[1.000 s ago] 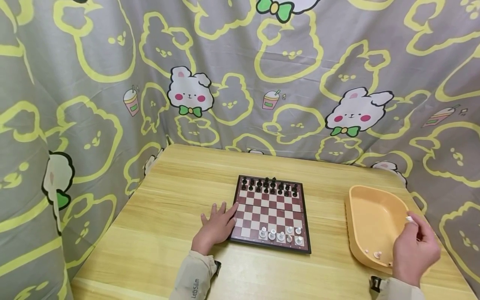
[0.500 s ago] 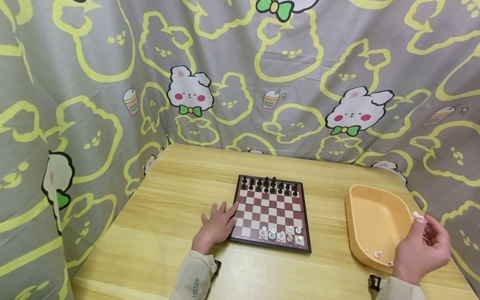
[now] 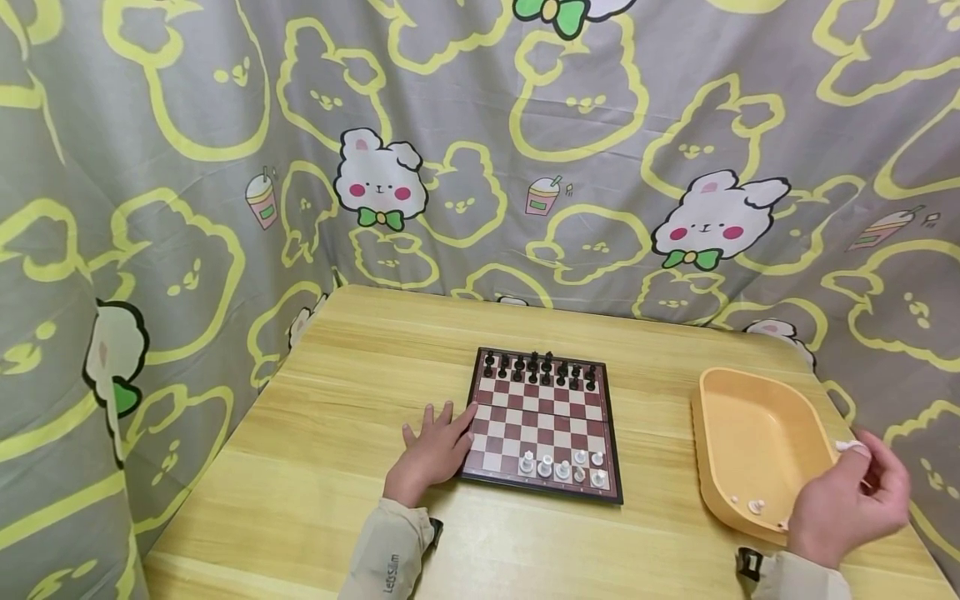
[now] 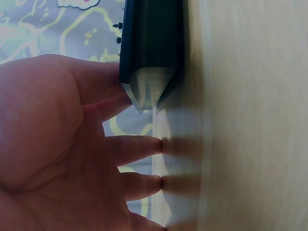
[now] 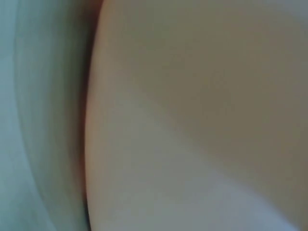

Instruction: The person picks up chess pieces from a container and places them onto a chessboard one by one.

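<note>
A chessboard [image 3: 540, 425] lies on the wooden table. Black chess pieces [image 3: 533, 377] fill its two far rows, and several white chess pieces [image 3: 563, 470] stand at the near right. My left hand [image 3: 429, 454] rests beside the board's left edge, fingers spread; in the left wrist view the hand [image 4: 53, 139] touches the board's dark side [image 4: 151, 38], fingertips on the table. Above the right rim of an orange tray [image 3: 705, 450], my right hand [image 3: 843, 504] pinches a white chess piece [image 3: 849, 447], mostly covered by the fingers. The right wrist view is too close and blurred to read.
Small white pieces [image 3: 756, 507] lie in the tray's near end, partly behind the right hand. A patterned curtain [image 3: 465, 150] rises behind the table [image 3: 360, 358] and along both sides.
My right hand has moved slightly right and outward over the tray's rim, and the white chess piece has tilted flatter between its fingers. The left hand and board stay put.
</note>
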`<state>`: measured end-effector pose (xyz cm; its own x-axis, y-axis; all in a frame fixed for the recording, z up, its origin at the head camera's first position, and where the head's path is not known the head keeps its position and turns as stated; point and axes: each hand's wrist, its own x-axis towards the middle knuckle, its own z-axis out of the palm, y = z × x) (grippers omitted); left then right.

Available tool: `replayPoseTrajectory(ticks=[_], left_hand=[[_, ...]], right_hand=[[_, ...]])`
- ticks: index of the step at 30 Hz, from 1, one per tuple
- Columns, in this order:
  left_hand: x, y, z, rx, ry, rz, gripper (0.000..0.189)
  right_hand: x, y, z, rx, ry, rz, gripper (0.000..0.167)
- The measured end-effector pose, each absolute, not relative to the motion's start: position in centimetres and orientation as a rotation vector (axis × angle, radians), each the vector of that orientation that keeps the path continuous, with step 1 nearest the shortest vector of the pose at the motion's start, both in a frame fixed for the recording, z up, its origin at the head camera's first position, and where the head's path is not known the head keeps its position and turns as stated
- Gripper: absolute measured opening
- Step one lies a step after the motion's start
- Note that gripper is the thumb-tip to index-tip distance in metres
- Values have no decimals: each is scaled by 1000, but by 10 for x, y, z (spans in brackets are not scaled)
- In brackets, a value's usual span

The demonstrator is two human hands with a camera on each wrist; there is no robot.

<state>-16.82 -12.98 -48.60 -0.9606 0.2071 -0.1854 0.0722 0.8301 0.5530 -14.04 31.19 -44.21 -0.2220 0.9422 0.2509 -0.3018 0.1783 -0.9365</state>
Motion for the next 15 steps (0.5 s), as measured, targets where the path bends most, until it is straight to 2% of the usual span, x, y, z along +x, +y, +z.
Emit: replayPoseTrajectory(ticks=[9,15], left_hand=[[-168,-130,-485,210,2775,820,51],[-168,-130,-486,207,2773,829,51]], right_hand=[[-144,319,-448,-654,-1160,1414,17],[-149,317,-457,-596,-1300,1295,19]])
